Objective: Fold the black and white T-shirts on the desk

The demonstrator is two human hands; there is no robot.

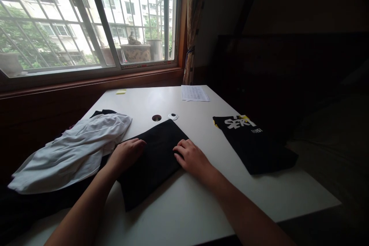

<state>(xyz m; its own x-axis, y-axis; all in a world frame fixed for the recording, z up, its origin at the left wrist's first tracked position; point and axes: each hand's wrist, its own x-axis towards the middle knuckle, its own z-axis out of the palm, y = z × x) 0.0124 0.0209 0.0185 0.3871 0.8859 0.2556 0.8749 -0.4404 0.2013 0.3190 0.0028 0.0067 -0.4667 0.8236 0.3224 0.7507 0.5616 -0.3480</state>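
In the middle of the white table (pixel 207 200) lies a black garment (pixel 157 161), folded into a flat, roughly rectangular shape. My left hand (pixel 127 155) is at its left edge, fingers bent together over the cloth and thumb hidden. At the right edge, my right hand (pixel 191 157) has its fingers curled onto the fabric, closed on the border. Left of my left hand is a loose, rumpled pile with a white garment (pixel 75 150) on top and dark cloth beneath. A folded black T-shirt (pixel 253 148) with white and yellow lettering rests to the right.
Behind the black garment are a round cable hole (pixel 156 118) and a white round cover (pixel 173 116). Papers (pixel 195 93) lie at the table's far edge, with a yellow note (pixel 121 91) at far left. A barred window (pixel 138 15) and a tied curtain (pixel 192 27) stand beyond.
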